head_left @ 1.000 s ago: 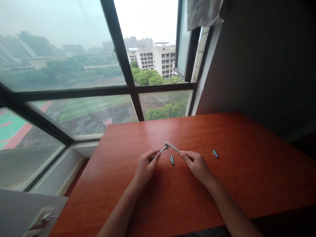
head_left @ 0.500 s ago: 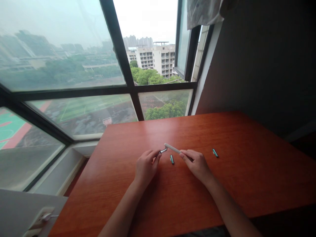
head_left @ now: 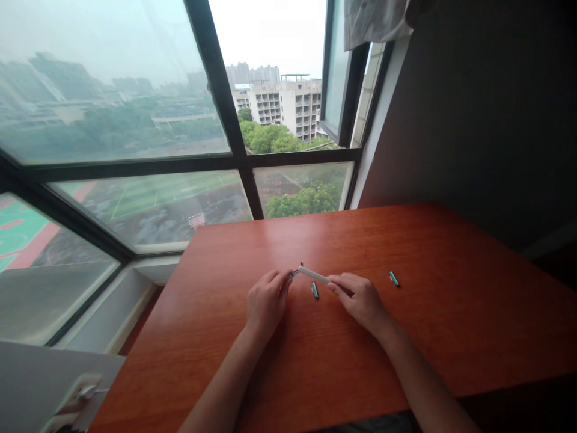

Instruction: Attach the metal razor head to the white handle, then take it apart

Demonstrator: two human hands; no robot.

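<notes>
Closed in a pinch, the left hand (head_left: 267, 300) had hold of a silver razor handle (head_left: 294, 272), most of it hidden in the grip. Its counterpart, the right hand (head_left: 360, 299), was likewise closed, around a slender pale stick (head_left: 315, 275) that looked like a toothbrush, its far end pointing at the razor's neck. Whether the two touched there could not be told. One green razor cartridge (head_left: 314, 290) lay on the reddish-brown table (head_left: 351, 355) between the hands; a second cartridge (head_left: 394, 279) lay apart, out beyond the right hand.

By the look of it, the work was partway: razor handle and stick had been brought together at their ends, and neither had been set down. Two cartridges lay loose; whether another was fitted to the razor was too small to tell.

The left forearm (head_left: 225, 379) and right forearm (head_left: 417, 367) slanted inward from the near edge, fingers curled and thumbs on the inner sides, facing each other.
</notes>
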